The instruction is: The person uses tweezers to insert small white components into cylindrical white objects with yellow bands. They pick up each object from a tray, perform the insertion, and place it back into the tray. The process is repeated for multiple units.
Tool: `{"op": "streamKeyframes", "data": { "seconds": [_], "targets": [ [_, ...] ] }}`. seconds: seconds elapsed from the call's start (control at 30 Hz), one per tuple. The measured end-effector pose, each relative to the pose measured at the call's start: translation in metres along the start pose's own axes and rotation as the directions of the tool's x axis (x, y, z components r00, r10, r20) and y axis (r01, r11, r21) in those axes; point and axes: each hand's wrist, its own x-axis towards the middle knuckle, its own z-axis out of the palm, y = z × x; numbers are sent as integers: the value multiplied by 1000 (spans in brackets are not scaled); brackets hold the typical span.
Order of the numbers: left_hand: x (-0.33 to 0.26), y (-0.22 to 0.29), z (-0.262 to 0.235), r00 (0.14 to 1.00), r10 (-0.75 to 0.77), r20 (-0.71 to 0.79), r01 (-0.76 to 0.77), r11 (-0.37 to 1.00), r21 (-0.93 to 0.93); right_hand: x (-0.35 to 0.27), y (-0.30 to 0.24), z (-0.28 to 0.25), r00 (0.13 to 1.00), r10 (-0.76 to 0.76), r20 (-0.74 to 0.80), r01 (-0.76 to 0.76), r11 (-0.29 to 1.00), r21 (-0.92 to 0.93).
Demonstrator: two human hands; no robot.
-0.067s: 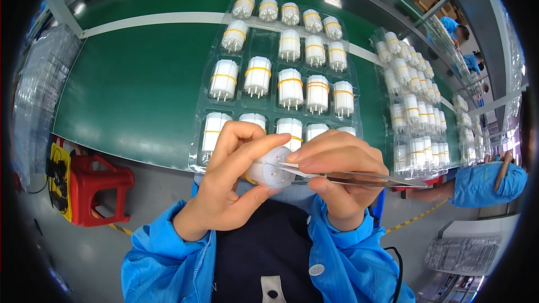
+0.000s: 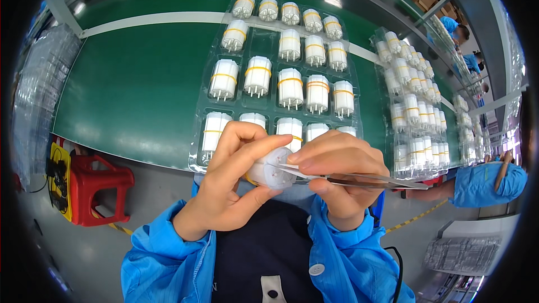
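Observation:
My left hand (image 2: 227,182) is closed around a white cylindrical plug-like part (image 2: 270,171), its round end turned toward my right hand. A yellow band shows at the part's lower left edge. Metal tweezers (image 2: 370,180) are pinched in my right hand (image 2: 339,163). Their tips reach the round end of the part; my fingers hide part of them, and whether the tips grip anything is too small to tell. Just beyond my hands lies a transparent tray (image 2: 203,126) with rows of similar white parts (image 2: 290,87), banded in yellow or orange, several with pins showing.
A green worktop (image 2: 129,90) carries more filled trays (image 2: 412,109) to the right. Stacked transparent trays (image 2: 45,84) stand at the far left. Below the worktop is a red stool (image 2: 104,188). A person in blue (image 2: 485,182) sits at the right; others are farther back.
The tweezers have tilted very slightly in my right hand, and the round end of the white part has shifted a little. Both hands otherwise keep their places.

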Motion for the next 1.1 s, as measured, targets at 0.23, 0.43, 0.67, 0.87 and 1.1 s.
{"op": "streamKeyframes", "data": {
  "seconds": [0.23,0.43,0.67,0.87,1.1],
  "targets": [
    [-1,1,-2,1000,-24,19,24,1000,-12,0,3,-1,1000,-21,15,21,1000,8],
    [0,-1,0,999,41,-19,-39,996,84,-6,3,5,991,106,-86,-97,990,103],
    [-1,-4,6,990,121,-76,-102,972,212,-6,1,8,978,157,-136,-141,983,121],
    [-3,-5,10,988,105,-110,-81,976,203,0,-3,4,991,125,-54,-123,992,38],
    [1,-2,8,989,107,-104,-71,950,303,7,-8,4,997,52,48,-44,986,-161]
  ]
}}
